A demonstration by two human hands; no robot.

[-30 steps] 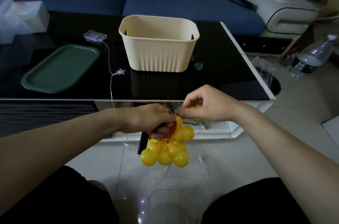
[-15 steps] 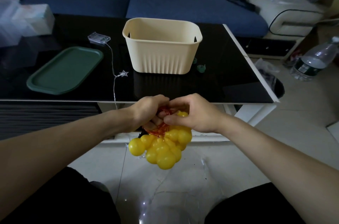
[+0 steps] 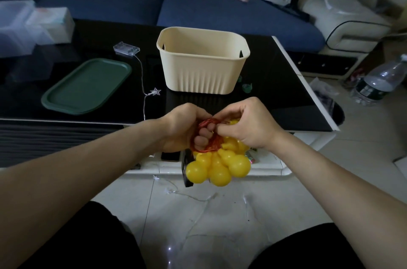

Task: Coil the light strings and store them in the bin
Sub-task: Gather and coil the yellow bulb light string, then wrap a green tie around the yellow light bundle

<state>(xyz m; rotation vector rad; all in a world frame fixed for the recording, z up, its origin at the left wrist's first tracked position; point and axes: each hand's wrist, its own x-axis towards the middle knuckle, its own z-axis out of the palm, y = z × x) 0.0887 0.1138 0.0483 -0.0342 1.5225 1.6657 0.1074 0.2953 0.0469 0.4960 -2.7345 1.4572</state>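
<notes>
With the left hand (image 3: pixel 180 127) gripping the red-wire coil (image 3: pixel 207 136) (yellow bulbs (image 3: pixel 218 165) dangling near the cream bin (image 3: pixel 202 68)) and right hand (image 3: pixel 248 125) pinching the wire, loosened loops could unravel.

green tray (image 3: pixel 87 86), water bottle (image 3: pixel 380 83), sofa (image 3: pixel 231 13)

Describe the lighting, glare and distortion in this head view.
Head view: dim, bluish room light; the glossy black table mirrors the cream bin; wide-angle bending curves the table edge and stretches the forearms; the yellow bulbs stay bright and sharp.
</notes>
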